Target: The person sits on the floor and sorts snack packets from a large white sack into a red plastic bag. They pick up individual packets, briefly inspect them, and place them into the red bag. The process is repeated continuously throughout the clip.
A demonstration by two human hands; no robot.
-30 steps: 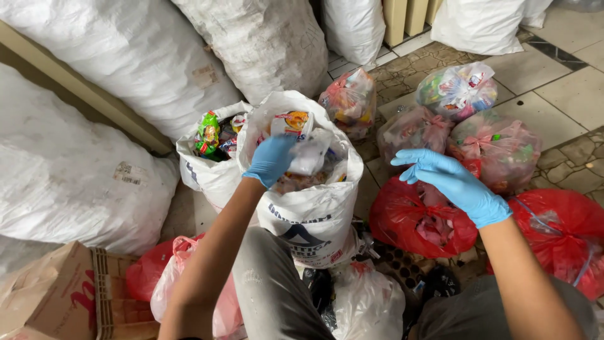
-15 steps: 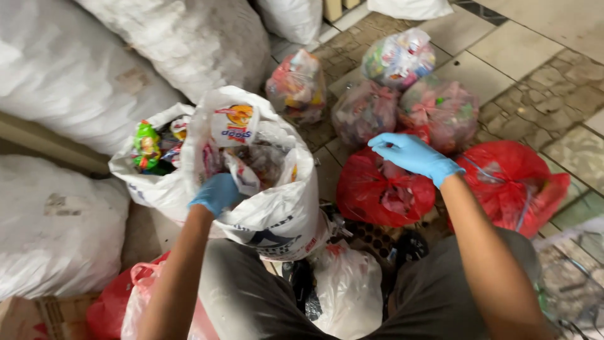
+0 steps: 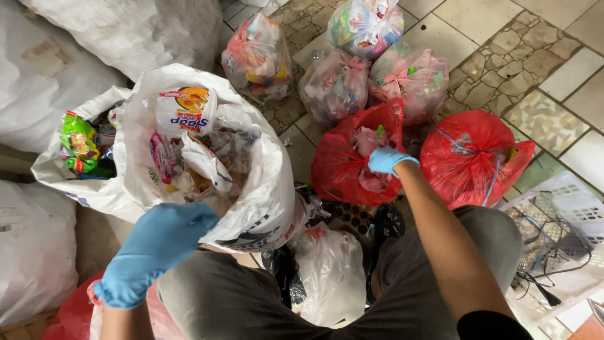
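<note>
Open red bag (image 3: 355,160): on the tiled floor (image 3: 503,25) in front of the person's knees, mouth open, plastic wrappers showing inside.
Right hand (image 3: 387,159): blue glove, reaching into that bag's mouth; fingers curled down among the wrappers, but I cannot tell whether they grip anything.
Left hand (image 3: 157,242): blue glove, fingers bent over the near rim of the white sack (image 3: 251,189), seemingly holding the edge.
White sack: stands open against the left knee, nearly full of loose snack wrappers.
Second white sack (image 3: 69,182): just left of it, open, with green packets.
Tied red bag (image 3: 472,157): just right of the open one, knotted.
Clear bags (image 3: 377,69): four, knotted, grouped behind the red ones.
Progress: judging by this, the sack is well filled; several knotted bags look unopened.
</note>
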